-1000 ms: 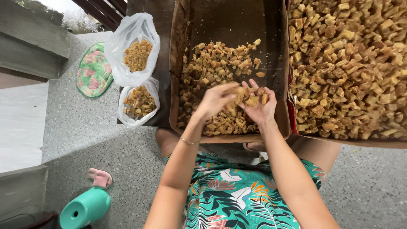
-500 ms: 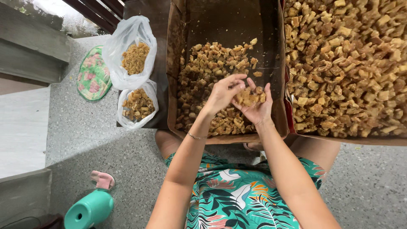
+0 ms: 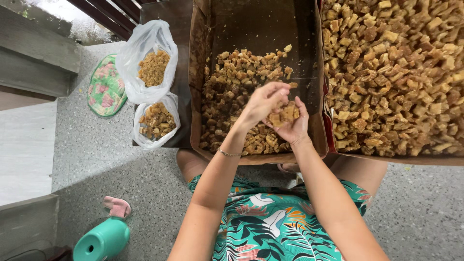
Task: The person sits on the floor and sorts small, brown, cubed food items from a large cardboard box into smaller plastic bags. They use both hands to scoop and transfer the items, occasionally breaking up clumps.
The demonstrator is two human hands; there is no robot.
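Right hand cupping, palm up, small heap of golden-brown crisp chunks | left hand pinching at heap from directly above-left, fingers curled | both hovering over near end of brown cardboard box, half filled with same chunks.

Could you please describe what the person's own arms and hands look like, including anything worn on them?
Both arms are bare, with no sleeves or gloves. The left hand has a thin chain bracelet at its wrist; the right hand shows no jewellery.
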